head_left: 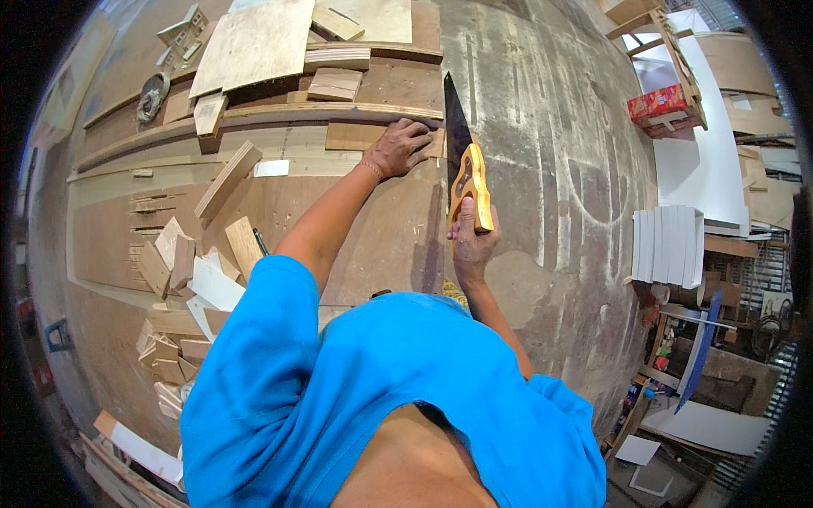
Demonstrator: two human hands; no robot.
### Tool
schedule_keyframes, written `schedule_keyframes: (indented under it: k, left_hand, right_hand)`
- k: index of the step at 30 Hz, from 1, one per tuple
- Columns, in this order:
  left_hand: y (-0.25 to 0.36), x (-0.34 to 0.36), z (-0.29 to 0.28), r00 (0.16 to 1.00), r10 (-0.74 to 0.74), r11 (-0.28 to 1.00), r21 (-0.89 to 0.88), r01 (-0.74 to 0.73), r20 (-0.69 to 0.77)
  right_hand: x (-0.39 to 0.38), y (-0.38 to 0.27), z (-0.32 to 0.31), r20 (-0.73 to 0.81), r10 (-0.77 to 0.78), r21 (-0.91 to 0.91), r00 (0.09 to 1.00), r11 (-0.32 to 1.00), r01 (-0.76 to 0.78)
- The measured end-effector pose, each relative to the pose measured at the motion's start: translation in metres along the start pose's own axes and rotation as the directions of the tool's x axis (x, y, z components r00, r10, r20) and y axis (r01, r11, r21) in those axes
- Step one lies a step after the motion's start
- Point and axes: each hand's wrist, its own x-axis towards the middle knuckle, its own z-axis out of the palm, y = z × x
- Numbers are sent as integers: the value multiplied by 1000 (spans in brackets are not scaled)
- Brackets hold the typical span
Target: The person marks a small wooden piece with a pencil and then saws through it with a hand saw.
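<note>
My right hand (476,243) is wrapped round the yellow-orange handle of a handsaw (475,173). The saw's dark blade (456,117) points away from me, beside the right end of a wooden board (351,136). Whether its teeth touch the wood cannot be made out. With bent fingers, my left hand (400,151) holds that board down near its right end. Just beyond the board runs a long wooden strip (279,113), and the board lies close along it.
Offcuts (174,254) lie in a heap at left. A plywood sheet (254,46) and wood blocks (335,83) sit beyond my left hand. On the right are a stained grey surface (550,169), a stack of white panels (667,246) and a red box (665,110).
</note>
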Motion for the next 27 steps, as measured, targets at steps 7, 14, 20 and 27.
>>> schedule_keyframes:
  k: [7, 14, 20, 27]
  left_hand:
    - [1, 3, -2, 1000, 5, 1000, -3, -5, 1]
    - [1, 9, 5, 1000, 26, 1000, -15, -26, 4]
    - [-7, -17, -7, 999, -44, 999, 31, 44, 9]
    - [6, 4, -5, 1000, 0, 1000, 13, 0, 27]
  right_hand:
    - [1, -1, -1, -7, -7, 13, 1000, 1000, 8]
    - [2, -5, -6, -67, -36, 16, 997, 999, 37]
    - [-3, 23, 8, -18, -63, -232, 998, 971, 57]
    - [3, 18, -4, -63, -79, -142, 995, 987, 69]
